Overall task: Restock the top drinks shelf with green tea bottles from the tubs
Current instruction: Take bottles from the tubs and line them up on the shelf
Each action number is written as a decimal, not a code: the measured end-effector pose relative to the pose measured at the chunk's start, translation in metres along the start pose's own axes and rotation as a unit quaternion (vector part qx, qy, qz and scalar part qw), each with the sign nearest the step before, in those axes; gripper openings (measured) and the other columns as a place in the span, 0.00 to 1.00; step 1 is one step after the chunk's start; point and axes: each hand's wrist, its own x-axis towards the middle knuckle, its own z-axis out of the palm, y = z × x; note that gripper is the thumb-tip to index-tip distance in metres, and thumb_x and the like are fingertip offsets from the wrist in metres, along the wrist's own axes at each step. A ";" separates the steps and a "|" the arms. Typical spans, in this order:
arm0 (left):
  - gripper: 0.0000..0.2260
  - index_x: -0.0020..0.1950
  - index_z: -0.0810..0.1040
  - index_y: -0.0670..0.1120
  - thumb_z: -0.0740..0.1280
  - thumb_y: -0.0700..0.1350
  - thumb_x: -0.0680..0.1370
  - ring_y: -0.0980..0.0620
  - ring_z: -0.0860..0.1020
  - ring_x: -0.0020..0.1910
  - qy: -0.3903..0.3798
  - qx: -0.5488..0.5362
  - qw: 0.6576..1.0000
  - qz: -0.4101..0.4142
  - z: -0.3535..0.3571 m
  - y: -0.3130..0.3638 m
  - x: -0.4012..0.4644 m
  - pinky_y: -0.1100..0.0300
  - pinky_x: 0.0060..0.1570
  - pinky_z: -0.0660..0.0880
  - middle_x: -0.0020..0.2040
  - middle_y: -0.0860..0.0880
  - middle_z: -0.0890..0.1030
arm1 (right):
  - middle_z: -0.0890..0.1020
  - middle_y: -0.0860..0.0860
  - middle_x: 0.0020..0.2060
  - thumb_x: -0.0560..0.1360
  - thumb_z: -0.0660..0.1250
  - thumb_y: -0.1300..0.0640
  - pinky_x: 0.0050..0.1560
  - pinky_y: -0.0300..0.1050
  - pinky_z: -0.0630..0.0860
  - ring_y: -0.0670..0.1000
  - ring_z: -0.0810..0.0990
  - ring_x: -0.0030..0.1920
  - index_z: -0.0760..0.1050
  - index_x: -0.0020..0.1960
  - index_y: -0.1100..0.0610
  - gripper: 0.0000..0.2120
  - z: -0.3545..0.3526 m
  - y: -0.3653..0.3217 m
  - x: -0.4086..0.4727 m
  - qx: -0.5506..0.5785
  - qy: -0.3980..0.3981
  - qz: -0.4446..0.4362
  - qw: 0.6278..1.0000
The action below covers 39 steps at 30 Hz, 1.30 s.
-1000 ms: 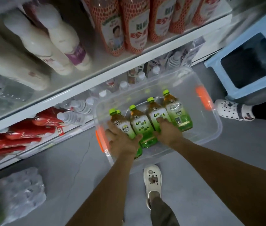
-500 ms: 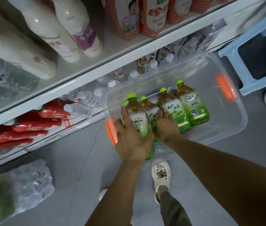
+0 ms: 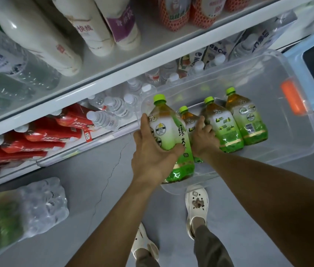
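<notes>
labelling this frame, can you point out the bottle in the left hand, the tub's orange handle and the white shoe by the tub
green tea bottle (image 3: 168, 130): head view, on its pale label, gripped by the left hand (image 3: 150, 151).
orange handle (image 3: 292, 98): head view, middle of the latch on the clear tub (image 3: 306, 147).
white shoe (image 3: 196, 205): head view, on its upper.

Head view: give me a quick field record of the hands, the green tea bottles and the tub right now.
left hand: grips one green tea bottle, raised above the others
right hand: fingers curled round a second bottle, still low in the tub
bottles not held: two, upright, side by side
tub: clear plastic, on the floor, orange handle
tub position: beside the lower shelf
top shelf: not in view
</notes>
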 end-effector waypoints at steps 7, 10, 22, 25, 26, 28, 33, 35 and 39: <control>0.53 0.81 0.46 0.60 0.79 0.50 0.67 0.48 0.69 0.71 -0.041 -0.062 0.997 -0.015 -0.010 0.006 -0.003 0.48 0.72 0.67 0.76 0.51 0.62 | 0.66 0.65 0.68 0.64 0.81 0.52 0.68 0.60 0.69 0.66 0.66 0.70 0.45 0.77 0.59 0.56 -0.031 0.008 -0.022 0.102 -0.008 0.008 0.995; 0.56 0.80 0.51 0.62 0.78 0.55 0.58 0.49 0.73 0.69 -0.048 -0.123 0.991 -0.035 -0.027 0.008 -0.017 0.45 0.69 0.72 0.73 0.51 0.70 | 0.69 0.61 0.69 0.62 0.82 0.53 0.69 0.58 0.70 0.63 0.68 0.70 0.49 0.77 0.59 0.56 -0.059 0.016 -0.044 0.179 0.006 0.006 0.984; 0.40 0.76 0.65 0.55 0.77 0.37 0.69 0.44 0.84 0.55 -0.032 -0.358 0.933 0.013 -0.146 -0.004 -0.131 0.45 0.53 0.82 0.61 0.47 0.83 | 0.85 0.60 0.49 0.67 0.76 0.65 0.32 0.40 0.79 0.51 0.85 0.37 0.74 0.63 0.62 0.26 -0.164 -0.007 -0.201 0.562 -0.030 -0.006 0.827; 0.42 0.75 0.67 0.54 0.76 0.41 0.63 0.44 0.83 0.57 -0.041 -0.385 0.921 0.053 -0.187 -0.012 -0.159 0.46 0.53 0.81 0.63 0.46 0.82 | 0.84 0.63 0.52 0.59 0.74 0.61 0.46 0.55 0.81 0.59 0.85 0.45 0.77 0.60 0.63 0.29 -0.181 -0.033 -0.249 0.623 -0.080 -0.042 0.777; 0.40 0.74 0.68 0.53 0.74 0.39 0.63 0.45 0.84 0.55 -0.045 -0.398 0.914 0.068 -0.201 -0.014 -0.168 0.48 0.49 0.82 0.61 0.45 0.83 | 0.84 0.64 0.51 0.59 0.71 0.61 0.49 0.57 0.80 0.60 0.85 0.45 0.78 0.58 0.63 0.27 -0.186 -0.043 -0.265 0.636 -0.092 -0.059 0.764; 0.37 0.72 0.70 0.51 0.71 0.37 0.63 0.47 0.85 0.48 -0.057 -0.420 0.900 0.097 -0.231 -0.018 -0.186 0.52 0.42 0.82 0.55 0.47 0.85 | 0.85 0.62 0.46 0.60 0.66 0.61 0.51 0.56 0.79 0.59 0.85 0.43 0.78 0.55 0.63 0.23 -0.195 -0.065 -0.299 0.655 -0.116 -0.085 0.741; 0.37 0.72 0.69 0.48 0.70 0.37 0.63 0.46 0.84 0.43 -0.082 -0.454 0.879 0.122 -0.292 -0.024 -0.235 0.52 0.38 0.82 0.50 0.46 0.85 | 0.85 0.58 0.38 0.65 0.64 0.60 0.41 0.49 0.80 0.57 0.84 0.36 0.78 0.49 0.60 0.14 -0.207 -0.123 -0.378 0.683 -0.155 -0.124 0.703; 0.36 0.71 0.71 0.48 0.71 0.38 0.62 0.44 0.84 0.43 -0.083 -0.472 0.868 0.128 -0.315 -0.025 -0.257 0.50 0.39 0.82 0.51 0.44 0.85 | 0.85 0.58 0.36 0.74 0.61 0.58 0.36 0.48 0.82 0.57 0.84 0.33 0.78 0.48 0.60 0.09 -0.210 -0.145 -0.403 0.690 -0.156 -0.134 0.694; 0.47 0.70 0.74 0.46 0.85 0.53 0.53 0.37 0.83 0.53 -0.077 -0.485 0.864 0.110 -0.354 -0.028 -0.299 0.40 0.50 0.82 0.58 0.40 0.84 | 0.86 0.58 0.38 0.72 0.67 0.47 0.36 0.52 0.83 0.56 0.85 0.34 0.85 0.40 0.56 0.13 -0.225 -0.184 -0.451 0.663 -0.149 -0.168 0.714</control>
